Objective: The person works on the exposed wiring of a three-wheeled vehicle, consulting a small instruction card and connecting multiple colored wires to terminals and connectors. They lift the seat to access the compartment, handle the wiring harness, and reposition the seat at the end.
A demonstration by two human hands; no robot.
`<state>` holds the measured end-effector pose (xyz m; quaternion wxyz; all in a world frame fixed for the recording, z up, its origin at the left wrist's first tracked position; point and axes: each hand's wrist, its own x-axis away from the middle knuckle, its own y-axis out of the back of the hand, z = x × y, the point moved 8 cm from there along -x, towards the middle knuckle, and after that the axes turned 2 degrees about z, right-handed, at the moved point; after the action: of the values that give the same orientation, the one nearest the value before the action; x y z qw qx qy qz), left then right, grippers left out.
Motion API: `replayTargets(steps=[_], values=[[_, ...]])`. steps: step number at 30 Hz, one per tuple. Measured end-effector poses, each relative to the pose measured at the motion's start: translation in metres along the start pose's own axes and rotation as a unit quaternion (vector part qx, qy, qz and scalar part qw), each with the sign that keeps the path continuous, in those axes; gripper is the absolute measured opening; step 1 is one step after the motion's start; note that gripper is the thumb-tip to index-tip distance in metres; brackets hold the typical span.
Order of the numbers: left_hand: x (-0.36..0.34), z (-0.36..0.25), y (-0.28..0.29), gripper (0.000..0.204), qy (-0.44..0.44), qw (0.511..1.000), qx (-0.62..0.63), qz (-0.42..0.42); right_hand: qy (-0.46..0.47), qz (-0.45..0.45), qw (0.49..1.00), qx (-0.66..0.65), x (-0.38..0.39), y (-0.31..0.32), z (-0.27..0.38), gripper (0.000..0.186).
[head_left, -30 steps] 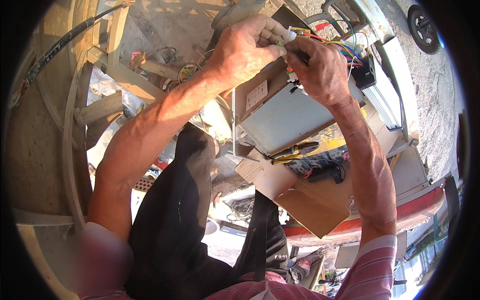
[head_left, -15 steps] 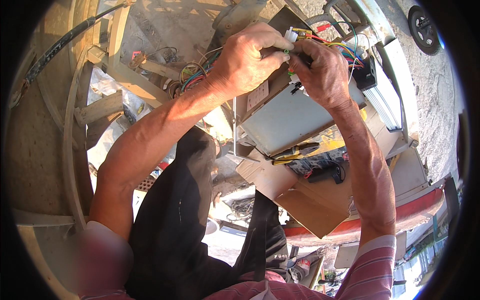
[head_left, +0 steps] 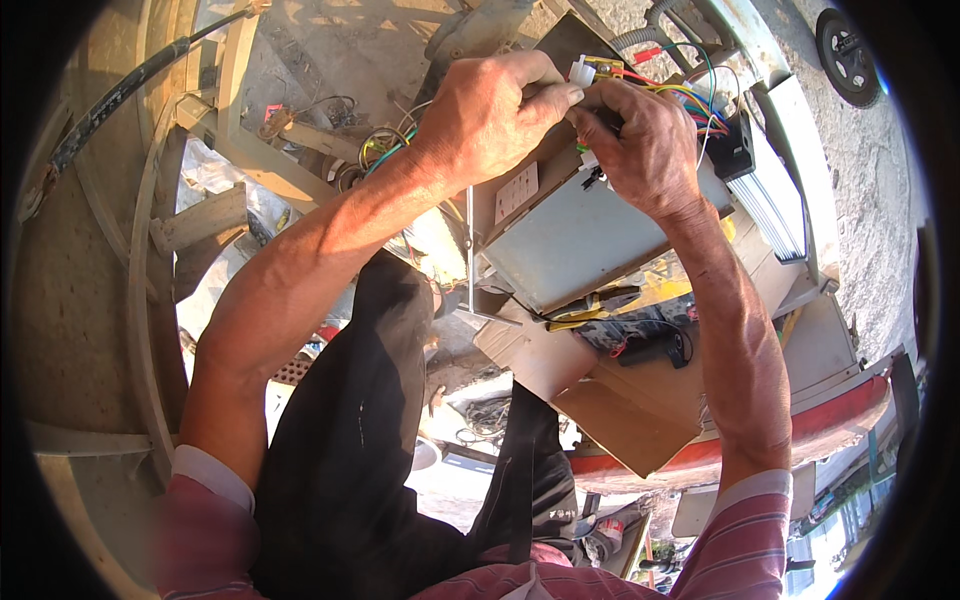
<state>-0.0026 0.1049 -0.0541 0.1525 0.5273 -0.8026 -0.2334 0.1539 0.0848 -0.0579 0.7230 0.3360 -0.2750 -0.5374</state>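
My left hand (head_left: 488, 118) and my right hand (head_left: 645, 145) meet above a grey metal box (head_left: 575, 235), thumbs and forefingers pinched fingertip to fingertip. What lies between the left fingertips is hidden. A short bit of green wire (head_left: 582, 148) shows under my right fingers, beside a small white connector (head_left: 590, 162) with black pieces below it. Just behind the fingertips sits another white plug connector (head_left: 582, 70). From there red, yellow and blue wires (head_left: 690, 98) run right to a finned metal controller (head_left: 765, 190) with a black end.
Pliers with yellow handles (head_left: 600, 303) and a black tool (head_left: 650, 350) lie in front of the box. Folded cardboard (head_left: 630, 410) is nearer me. A thin metal rod (head_left: 470, 250) stands at the box's left edge. Loose wires (head_left: 380, 148) hang behind my left forearm. A wheel (head_left: 848, 60) is far right.
My left fingers have shifted slightly up and right, closing over the green wire piece that showed between the fingertips. My right hand has hardly moved.
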Motion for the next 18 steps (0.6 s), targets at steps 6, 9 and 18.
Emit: replayTargets(steps=[6,9,18], values=[[0.0,0.004,-0.005,0.014,-0.002,0.999,0.025,0.026,0.01,0.025,0.999,0.018,-0.001,0.0,0.001,0.017],[0.002,0.004,-0.007,0.013,-0.004,0.999,0.026,0.031,0.012,0.03,0.999,0.021,-0.001,-0.001,0.0,0.017],[-0.001,-0.015,-0.001,0.008,-0.145,0.989,0.003,-0.021,-0.01,0.054,0.998,0.034,-0.003,-0.002,-0.001,0.02]])
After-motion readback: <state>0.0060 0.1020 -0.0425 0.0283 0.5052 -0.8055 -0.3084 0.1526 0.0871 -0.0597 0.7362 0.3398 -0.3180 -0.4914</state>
